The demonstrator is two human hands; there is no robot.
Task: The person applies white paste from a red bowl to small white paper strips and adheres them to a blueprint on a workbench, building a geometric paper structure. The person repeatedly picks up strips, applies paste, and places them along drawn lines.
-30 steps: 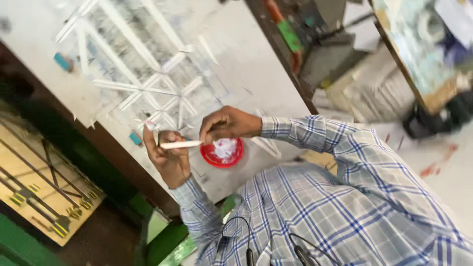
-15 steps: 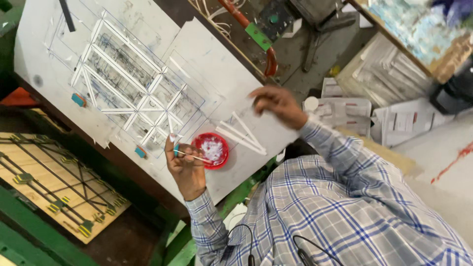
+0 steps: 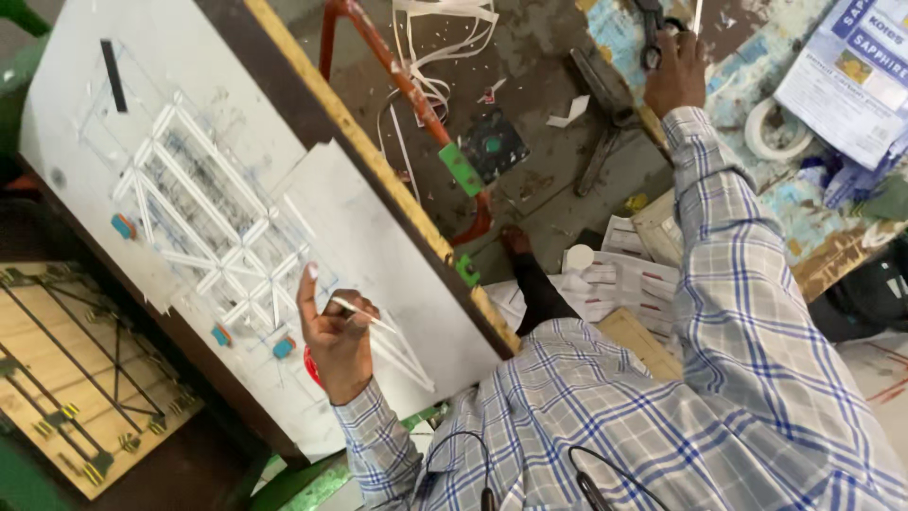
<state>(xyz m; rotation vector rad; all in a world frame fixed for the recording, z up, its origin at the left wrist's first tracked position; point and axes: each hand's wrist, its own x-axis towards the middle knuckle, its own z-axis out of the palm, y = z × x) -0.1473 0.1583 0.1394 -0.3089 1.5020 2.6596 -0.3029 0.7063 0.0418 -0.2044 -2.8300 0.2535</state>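
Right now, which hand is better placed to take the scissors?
Right. The right hand is at the scissors on the side table, while the left hand holds a thin white strip over the white board.

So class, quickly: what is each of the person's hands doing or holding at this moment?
Left hand: closed on a thin white strip over the white drawing board.
Right hand: reaching far out, gripping dark metal scissors on the cluttered side bench.
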